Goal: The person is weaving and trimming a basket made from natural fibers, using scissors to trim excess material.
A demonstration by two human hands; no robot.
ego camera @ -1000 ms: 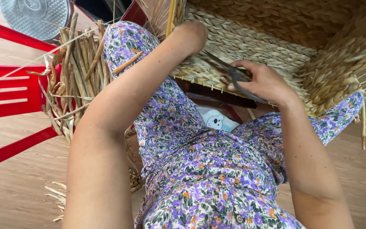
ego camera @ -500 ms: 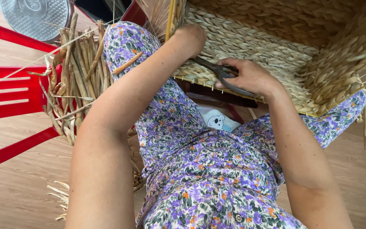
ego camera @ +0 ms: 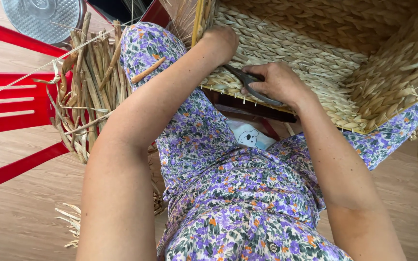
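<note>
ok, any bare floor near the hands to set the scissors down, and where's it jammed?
Free: wood floor at lower left, bordered by the red frame and loose straw; a smaller strip at lower right, below the basket. Crowded: the straw bundle beside the left knee, and the basket edge where the left hand grips and the right hand works the scissors.

Bright, even daylight, soft and diffuse, no harsh glare. Faint shadow under the woven basket (ego camera: 315,58) and between the knees. Metal fan guard (ego camera: 42,19) shows a mild sheen. Focus sharp mid-frame; near forearms slightly soft. Wide-angle stretch at the edges, the red chair (ego camera: 10,101) bars bend.
</note>
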